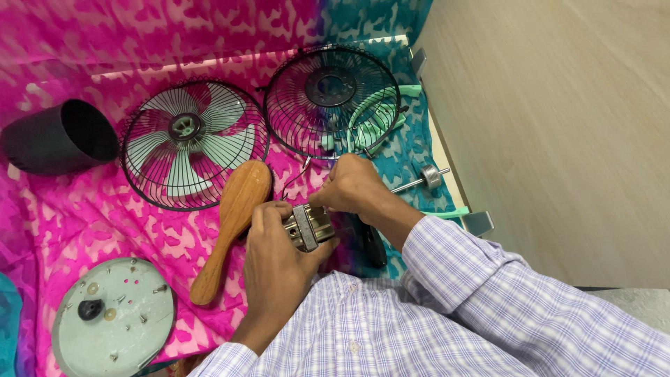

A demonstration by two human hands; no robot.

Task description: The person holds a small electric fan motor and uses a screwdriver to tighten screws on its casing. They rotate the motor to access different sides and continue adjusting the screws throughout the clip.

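Over the pink and teal patterned cloth (pixel 84 209), two black wire fan guards (pixel 188 143) lay beyond my hands. My left hand (pixel 276 255) clamped the small silver metal motor block (pixel 310 227); my right hand (pixel 356 185) pinched its top. I judged it might slip and scatter the loose screws on the round grey base plate (pixel 112 321).

Wooden brush (pixel 234 223) and fan grilles (pixel 192 143) crowd the hands' front
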